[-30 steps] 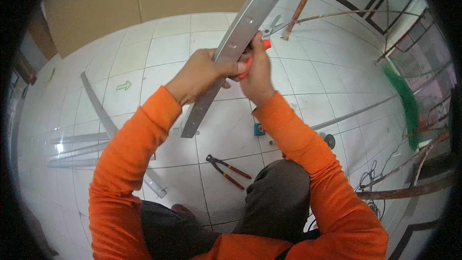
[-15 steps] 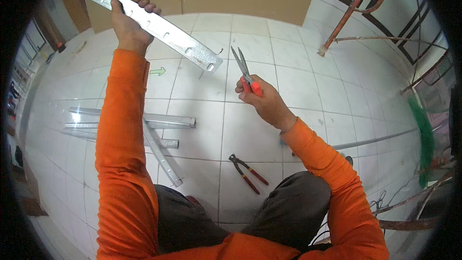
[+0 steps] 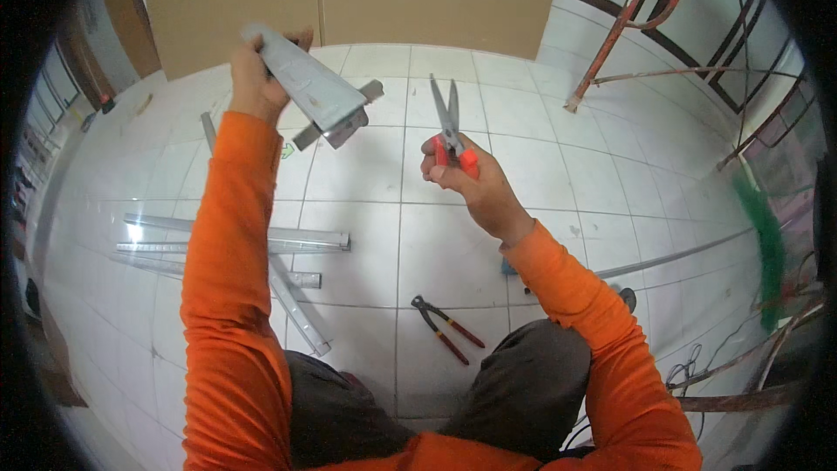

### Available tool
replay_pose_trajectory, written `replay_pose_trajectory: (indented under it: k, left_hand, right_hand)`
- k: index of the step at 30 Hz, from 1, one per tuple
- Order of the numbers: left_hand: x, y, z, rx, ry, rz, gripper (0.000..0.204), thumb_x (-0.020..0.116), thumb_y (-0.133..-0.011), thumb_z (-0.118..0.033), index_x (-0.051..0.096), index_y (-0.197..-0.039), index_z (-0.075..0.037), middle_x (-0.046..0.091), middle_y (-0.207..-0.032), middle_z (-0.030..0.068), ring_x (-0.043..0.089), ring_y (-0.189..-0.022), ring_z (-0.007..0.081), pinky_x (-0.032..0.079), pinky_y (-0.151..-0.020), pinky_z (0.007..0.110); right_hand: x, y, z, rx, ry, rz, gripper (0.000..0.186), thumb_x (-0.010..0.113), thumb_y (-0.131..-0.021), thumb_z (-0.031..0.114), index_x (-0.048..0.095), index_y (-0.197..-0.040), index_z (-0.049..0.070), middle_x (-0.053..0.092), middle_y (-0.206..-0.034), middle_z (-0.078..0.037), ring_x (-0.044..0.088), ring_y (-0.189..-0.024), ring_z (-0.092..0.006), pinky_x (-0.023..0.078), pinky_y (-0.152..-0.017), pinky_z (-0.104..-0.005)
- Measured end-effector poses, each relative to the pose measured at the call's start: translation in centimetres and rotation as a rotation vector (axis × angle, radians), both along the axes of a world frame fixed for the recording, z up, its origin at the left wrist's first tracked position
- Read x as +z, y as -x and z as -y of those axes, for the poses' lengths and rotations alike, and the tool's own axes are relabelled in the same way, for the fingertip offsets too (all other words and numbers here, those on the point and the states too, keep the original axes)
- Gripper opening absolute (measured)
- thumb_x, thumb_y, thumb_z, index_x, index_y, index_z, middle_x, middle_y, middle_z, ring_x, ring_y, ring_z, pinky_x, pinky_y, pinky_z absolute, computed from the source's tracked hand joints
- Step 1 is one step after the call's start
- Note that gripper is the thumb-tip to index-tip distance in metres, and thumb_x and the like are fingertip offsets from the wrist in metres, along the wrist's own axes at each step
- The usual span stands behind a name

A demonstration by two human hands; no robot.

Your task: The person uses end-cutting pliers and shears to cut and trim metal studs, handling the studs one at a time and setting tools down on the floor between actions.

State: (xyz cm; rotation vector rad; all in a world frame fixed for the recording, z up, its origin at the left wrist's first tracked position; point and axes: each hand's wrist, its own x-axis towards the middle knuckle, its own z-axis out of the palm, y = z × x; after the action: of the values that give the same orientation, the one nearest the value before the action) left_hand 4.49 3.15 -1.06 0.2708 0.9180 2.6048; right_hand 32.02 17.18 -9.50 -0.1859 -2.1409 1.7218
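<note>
My left hand (image 3: pixel 253 83) grips a short galvanized metal channel (image 3: pixel 316 83) near its far end, above the tiled floor. The channel's near end slants down to the right, its open end showing, and narrow metal strips stick out on both sides there. My right hand (image 3: pixel 481 181) is wrapped round the red handles of a pair of tin snips (image 3: pixel 449 118). Their blades are slightly parted and point away from me, to the right of the channel and apart from it. Between my knees and the tin snips, end-cutting pincers (image 3: pixel 440 328) with dark red handles lie on the floor.
Several metal profiles (image 3: pixel 309 242) lie crossed on the floor at left, partly behind my left forearm. Brown board (image 3: pixel 436 0) stands at the back. A rusty scaffold frame (image 3: pixel 615 39), green bristly material (image 3: pixel 757 244) and a long metal strip (image 3: pixel 680 257) are at right.
My left hand has turned the metal channel, so its open end and side strips now show; before, its flat holed face showed. The tin snips' blades have swung more upright and parted a little more.
</note>
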Motion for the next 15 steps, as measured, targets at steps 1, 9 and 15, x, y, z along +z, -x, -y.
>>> replay_pose_trajectory:
  k: [1,9,15]
  left_hand:
    - [-0.7,1.0,0.1,0.009,0.004,-0.014,0.038,0.028,-0.104,-0.030,0.037,-0.114,0.005,0.049,-0.093,0.0189,0.056,-0.084,0.0326,0.053,-0.082,0.053]
    - [-6.9,4.7,-2.0,-0.393,-0.088,0.109,0.031,0.030,-0.102,-0.018,0.035,-0.120,0.006,0.050,-0.105,0.0197,0.059,-0.091,0.0323,0.053,-0.082,0.052]
    - [-7.2,4.5,-2.4,-0.130,0.283,-0.284,0.031,0.028,-0.103,-0.021,0.041,-0.112,0.006,0.053,-0.102,0.0169,0.061,-0.096,0.0323,0.054,-0.084,0.048]
  right_hand:
    - [0.6,0.2,0.6,0.009,0.004,-0.014,0.032,0.062,-0.092,0.024,0.058,-0.112,-0.001,0.063,-0.099,-0.009,0.058,-0.094,-0.0182,0.046,-0.088,-0.0307]
    - [3.7,1.8,2.9,0.066,0.071,-0.014,0.032,0.062,-0.092,0.024,0.058,-0.112,-0.001,0.062,-0.100,-0.009,0.056,-0.094,-0.0177,0.045,-0.090,-0.0316]
    - [6.2,2.3,3.6,0.134,-0.086,-0.069,0.030,0.061,-0.090,0.022,0.058,-0.109,-0.002,0.062,-0.093,-0.009,0.057,-0.088,-0.0182,0.046,-0.085,-0.0336]
